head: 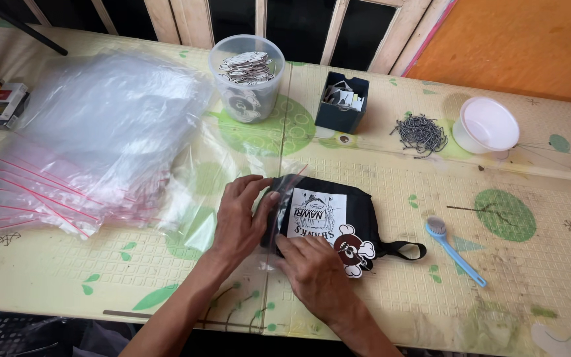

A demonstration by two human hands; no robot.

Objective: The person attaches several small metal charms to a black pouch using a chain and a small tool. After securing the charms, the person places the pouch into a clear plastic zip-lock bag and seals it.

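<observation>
Left hand grips clear plastic bag mouth, fingers curled; right hand presses flat on black fabric pouch with white printed label, near table centre. Stack of clear zip bags far left; blue plastic brush right.

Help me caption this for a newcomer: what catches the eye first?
At the table's near edge, the left hand and right hand press on a black pouch with a white card, half inside a clear bag. A heap of clear red-striped bags fills the left. Behind stands a clear tub of discs.
</observation>
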